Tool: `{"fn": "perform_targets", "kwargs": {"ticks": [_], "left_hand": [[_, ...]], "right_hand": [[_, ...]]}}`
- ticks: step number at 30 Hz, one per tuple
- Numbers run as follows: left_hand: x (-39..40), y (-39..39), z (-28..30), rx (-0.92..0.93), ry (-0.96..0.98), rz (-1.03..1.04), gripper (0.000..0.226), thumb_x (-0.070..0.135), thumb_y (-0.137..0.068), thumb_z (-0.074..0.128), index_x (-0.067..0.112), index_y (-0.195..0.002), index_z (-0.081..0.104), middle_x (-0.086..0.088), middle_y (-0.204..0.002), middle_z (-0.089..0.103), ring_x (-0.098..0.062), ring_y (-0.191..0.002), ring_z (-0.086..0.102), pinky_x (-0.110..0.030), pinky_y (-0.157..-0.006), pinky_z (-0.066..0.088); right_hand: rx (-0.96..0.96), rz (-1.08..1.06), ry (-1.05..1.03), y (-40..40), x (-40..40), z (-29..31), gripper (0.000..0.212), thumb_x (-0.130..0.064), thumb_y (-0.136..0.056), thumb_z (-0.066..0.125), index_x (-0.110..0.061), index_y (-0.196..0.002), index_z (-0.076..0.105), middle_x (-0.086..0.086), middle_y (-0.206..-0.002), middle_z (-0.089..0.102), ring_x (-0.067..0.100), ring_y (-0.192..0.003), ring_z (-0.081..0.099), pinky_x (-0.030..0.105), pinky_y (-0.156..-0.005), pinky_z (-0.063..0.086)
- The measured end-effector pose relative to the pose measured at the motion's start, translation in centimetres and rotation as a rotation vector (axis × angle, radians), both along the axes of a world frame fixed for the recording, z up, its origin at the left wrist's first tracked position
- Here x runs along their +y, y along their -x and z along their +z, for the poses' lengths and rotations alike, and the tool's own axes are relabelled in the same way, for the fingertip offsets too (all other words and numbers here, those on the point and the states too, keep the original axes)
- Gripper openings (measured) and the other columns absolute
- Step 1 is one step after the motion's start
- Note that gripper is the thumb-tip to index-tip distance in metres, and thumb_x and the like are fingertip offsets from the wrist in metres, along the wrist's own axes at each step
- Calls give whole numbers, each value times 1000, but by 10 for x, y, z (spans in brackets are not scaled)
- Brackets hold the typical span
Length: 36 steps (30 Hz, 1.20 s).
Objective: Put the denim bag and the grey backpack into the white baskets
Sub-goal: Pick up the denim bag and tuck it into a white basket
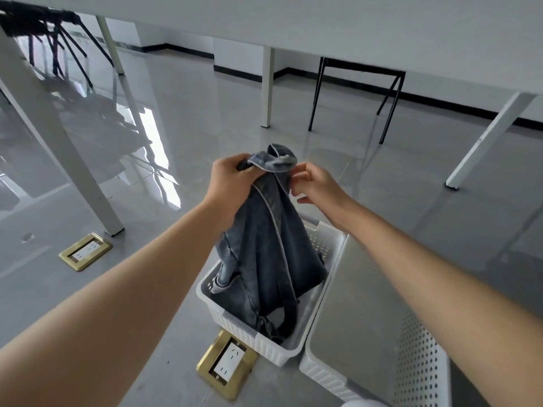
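The denim bag (266,245) hangs upright, its lower part inside the left white basket (252,345) on the floor. My left hand (229,180) grips the bag's bunched top. My right hand (314,180) is at the same top edge from the right, fingertips pinching or touching the fabric. A second white basket (364,304) stands directly to the right and holds nothing. The grey backpack is not in view.
Two brass floor sockets lie near the baskets, one (226,362) just in front of the left basket and one (85,251) further left. White table legs (58,142) stand left and right, a white tabletop (323,22) spans above, and black chair legs (352,92) are behind.
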<state>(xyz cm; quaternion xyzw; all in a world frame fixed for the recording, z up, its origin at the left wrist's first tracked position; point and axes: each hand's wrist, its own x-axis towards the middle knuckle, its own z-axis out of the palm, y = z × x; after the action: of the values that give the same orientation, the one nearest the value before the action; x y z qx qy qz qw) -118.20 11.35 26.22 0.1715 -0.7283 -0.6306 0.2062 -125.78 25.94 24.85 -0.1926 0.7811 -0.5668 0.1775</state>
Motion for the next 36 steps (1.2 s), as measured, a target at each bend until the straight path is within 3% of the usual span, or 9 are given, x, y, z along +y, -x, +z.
{"fn": "perform_targets", "kwargs": {"ticks": [4,9,13,17,19,23,27,31,36], "left_hand": [[-7,6,16,-140,122,-111,12,11,-82,70,21,-76,71,0,-69,65,-11,-61,59,-25,-62,54],[-34,2,12,-149,35,-33,9,12,-81,73,21,-81,74,-4,-74,70,-17,-64,65,-27,-64,60],[-50,-3,8,-90,-169,209,11,12,-81,72,23,-78,71,0,-72,67,-14,-62,63,-20,-55,58],[-65,-7,-1,-130,-324,380,11,16,-79,74,21,-72,68,-1,-73,65,-16,-66,61,-23,-60,54],[-68,-7,-6,-150,-422,441,13,17,-76,77,18,-88,72,-4,-84,69,-21,-78,66,-29,-71,56],[-62,-7,-19,-206,-469,451,36,19,-76,77,12,-111,70,-9,-100,69,-26,-93,67,-35,-84,55],[-40,-6,-21,-218,-377,336,26,21,-82,73,12,-107,71,-8,-88,69,-25,-82,66,-33,-81,56],[-33,-3,-14,-211,-337,275,14,20,-84,71,17,-97,70,-2,-73,64,-16,-65,62,-27,-66,56],[-43,-7,-9,-220,-335,271,13,22,-80,76,19,-92,72,-3,-80,68,-20,-74,65,-34,-77,57]], "right_hand": [[73,119,-70,-6,-5,9,12,-12,-89,65,-9,-100,62,-3,-84,63,0,-72,58,7,-63,43],[147,118,-171,8,27,-1,16,-11,-84,69,6,-85,67,11,-76,61,16,-73,57,30,-74,42],[34,362,-644,3,69,-49,13,-12,-77,72,-11,-87,63,12,-76,71,22,-71,71,35,-74,56],[160,221,-1027,12,95,-66,12,-17,-78,63,-10,-88,65,13,-78,69,29,-73,69,33,-60,54],[44,118,-851,10,98,-49,7,-7,-83,55,-12,-79,58,7,-66,57,20,-55,58,25,-44,46],[-328,119,-103,-17,81,-12,29,1,-88,53,-19,-70,42,-5,-52,33,8,-42,31,17,-35,24],[-146,128,-17,-34,38,-18,19,7,-83,61,-12,-79,61,3,-70,57,19,-68,56,32,-60,51],[18,6,-42,-15,-4,-49,24,-4,-77,69,-13,-98,63,6,-90,65,22,-85,61,31,-74,53],[-51,128,-694,12,-2,-147,118,-37,-66,81,-6,-153,6,19,-153,30,35,-139,37,46,-111,37]]}}
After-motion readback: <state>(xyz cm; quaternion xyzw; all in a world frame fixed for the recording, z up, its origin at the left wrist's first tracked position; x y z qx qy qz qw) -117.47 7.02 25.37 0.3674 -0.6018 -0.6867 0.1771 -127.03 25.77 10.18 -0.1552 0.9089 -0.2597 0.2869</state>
